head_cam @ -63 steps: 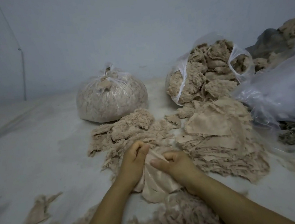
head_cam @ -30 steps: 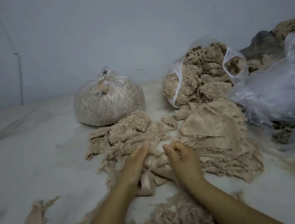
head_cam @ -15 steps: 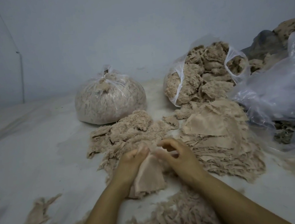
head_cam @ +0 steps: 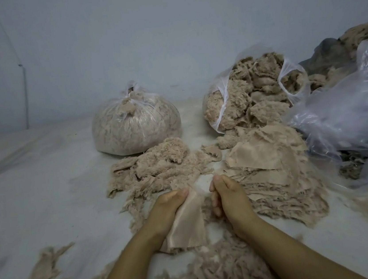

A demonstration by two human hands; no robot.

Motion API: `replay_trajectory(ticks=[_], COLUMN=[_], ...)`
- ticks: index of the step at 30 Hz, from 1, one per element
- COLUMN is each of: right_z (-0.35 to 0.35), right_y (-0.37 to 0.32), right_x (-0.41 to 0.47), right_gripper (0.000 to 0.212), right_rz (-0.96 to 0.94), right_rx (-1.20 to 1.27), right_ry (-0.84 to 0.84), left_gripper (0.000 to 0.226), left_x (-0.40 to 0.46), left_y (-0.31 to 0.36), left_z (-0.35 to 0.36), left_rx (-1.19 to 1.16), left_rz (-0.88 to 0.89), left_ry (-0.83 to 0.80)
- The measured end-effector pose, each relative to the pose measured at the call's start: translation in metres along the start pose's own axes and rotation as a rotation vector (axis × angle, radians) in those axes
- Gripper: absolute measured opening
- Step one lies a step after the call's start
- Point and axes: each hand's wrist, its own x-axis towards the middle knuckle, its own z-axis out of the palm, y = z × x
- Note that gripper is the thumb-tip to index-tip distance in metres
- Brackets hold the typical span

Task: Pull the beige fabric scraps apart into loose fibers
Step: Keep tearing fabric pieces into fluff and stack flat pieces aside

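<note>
On the white floor (head_cam: 44,179) between the forearms, left hand (head_cam: 170,204) pinches a beige fabric scrap (head_cam: 189,224) by its top edge; it hangs lengthwise toward the person. Right hand (head_cam: 225,194), just beside, fingers curled; whether it has hold of any threads, cannot tell. Half a second ago both hands met on the scrap; now parted, with the stack of uncut scraps (head_cam: 264,159) nearest the right.

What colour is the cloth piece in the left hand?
Beige, with a slight sheen. The fabric scrap in the left hand shows in the head view.
</note>
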Motion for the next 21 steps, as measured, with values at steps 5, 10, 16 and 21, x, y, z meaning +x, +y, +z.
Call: replay_trajectory(ticks=[5, 10, 16, 21], right_z=[0.014, 0.012, 0.008, 0.005], right_y=[0.002, -0.002, -0.007, -0.005], right_x=[-0.009, -0.002, -0.001, 0.000], right_gripper=[0.030, 0.026, 0.025, 0.027], right_rz=[0.005, -0.153, -0.201, -0.215], right_rx=[-0.134, -0.118, -0.154, -0.140], right_ry=[-0.195, 0.113, 0.177, 0.197], left_gripper=[0.038, 0.046, 0.043, 0.030], left_x=[0.000, 0.000, 0.001, 0.005], left_y=[-0.002, 0.005, 0.002, -0.009], left_z=[0.004, 0.001, -0.001, -0.008], left_rx=[0.007, 0.158, 0.125, 0.203], left_rz=[0.037, 0.102, 0.118, 0.142], left_ry=[-0.038, -0.051, -0.052, 0.093])
